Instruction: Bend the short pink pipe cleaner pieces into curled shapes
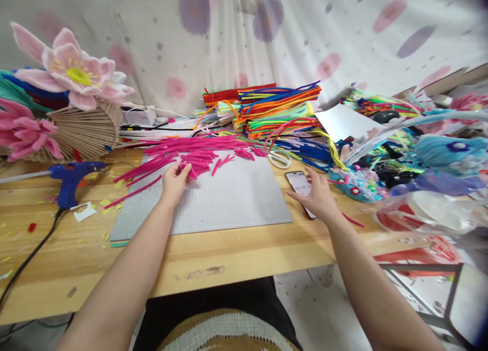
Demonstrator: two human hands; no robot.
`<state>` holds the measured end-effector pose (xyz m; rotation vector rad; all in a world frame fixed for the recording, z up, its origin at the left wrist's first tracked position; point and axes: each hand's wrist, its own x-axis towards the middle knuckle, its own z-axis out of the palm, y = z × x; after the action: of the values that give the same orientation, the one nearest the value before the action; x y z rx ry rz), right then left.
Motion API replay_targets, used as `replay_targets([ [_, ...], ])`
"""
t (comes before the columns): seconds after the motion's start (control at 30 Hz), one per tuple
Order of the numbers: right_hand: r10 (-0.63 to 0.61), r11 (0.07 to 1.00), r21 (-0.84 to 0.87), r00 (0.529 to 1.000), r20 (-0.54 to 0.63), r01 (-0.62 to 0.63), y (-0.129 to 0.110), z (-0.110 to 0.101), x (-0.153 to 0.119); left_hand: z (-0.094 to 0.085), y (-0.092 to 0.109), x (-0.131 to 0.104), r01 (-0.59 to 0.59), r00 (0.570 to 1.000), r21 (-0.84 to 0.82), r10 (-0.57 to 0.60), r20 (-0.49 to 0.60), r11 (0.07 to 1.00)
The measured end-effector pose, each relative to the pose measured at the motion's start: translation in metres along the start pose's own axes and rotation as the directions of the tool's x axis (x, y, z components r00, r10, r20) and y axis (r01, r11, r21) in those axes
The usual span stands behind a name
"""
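My left hand (175, 183) is closed in a pinch on a short piece of magenta pipe cleaner (192, 174), above the grey cutting mat (229, 206). Long magenta pipe cleaners (190, 145) lie in a heap along the mat's back edge, with cut and folded short pieces (223, 163) in front of them. My right hand (318, 196) is over a phone (299, 180) lying right of the mat, its thumb and fingers spread around the screen. Whether the fingertips touch the phone I cannot tell. The screen shows running digits, partly covered by the hand.
White-handled scissors (280, 159) lie behind the mat's right corner. Bundles of coloured pipe cleaners (280, 107) are stacked at the back. A blue glue gun (70, 180) with a cord lies left, below a pink fuzzy flower (74, 74). Flower-covered blue craft pieces (358, 183) crowd the right.
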<state>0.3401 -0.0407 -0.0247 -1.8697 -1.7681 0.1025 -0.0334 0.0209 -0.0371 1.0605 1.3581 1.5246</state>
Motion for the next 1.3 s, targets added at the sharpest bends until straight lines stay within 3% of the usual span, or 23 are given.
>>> replay_targets([
  [0.1,0.089,0.988,-0.128,0.996,0.032,-0.085,0.015,-0.005,-0.01,-0.001,-0.002,0.001,-0.015,1.0,0.028,0.015,0.013,0.999],
  [0.23,0.14,0.977,-0.17,0.987,0.075,-0.126,0.014,0.004,-0.005,-0.002,-0.005,0.001,-0.05,0.998,0.052,0.049,0.033,0.997],
  [0.43,0.187,0.973,-0.157,0.977,0.108,-0.169,0.005,0.001,0.01,-0.002,-0.004,-0.001,-0.051,0.999,0.069,0.051,0.008,0.996],
  [0.57,0.204,0.976,-0.09,0.978,0.037,-0.2,0.001,-0.001,0.017,-0.003,-0.006,0.001,-0.06,0.998,0.074,0.059,0.011,0.995],
  [0.9,0.104,0.994,-0.014,0.993,-0.055,-0.105,-0.018,0.052,0.087,-0.002,-0.009,0.003,-0.05,0.999,0.088,0.051,-0.008,0.995],
  [1.0,0.071,0.997,0.036,0.997,-0.035,-0.07,-0.003,0.053,0.09,-0.001,-0.007,0.003,-0.031,1.0,0.094,0.031,-0.005,0.995],
  [1.13,-0.013,0.992,0.124,0.998,-0.066,0.021,0.034,0.036,0.074,0.0,-0.005,0.002,-0.023,1.0,0.087,0.023,-0.001,0.996],
  [1.3,-0.025,0.981,0.193,0.998,0.059,0.013,0.067,0.022,0.045,-0.001,-0.007,0.004,-0.034,0.999,0.08,0.032,0.025,0.996],
])
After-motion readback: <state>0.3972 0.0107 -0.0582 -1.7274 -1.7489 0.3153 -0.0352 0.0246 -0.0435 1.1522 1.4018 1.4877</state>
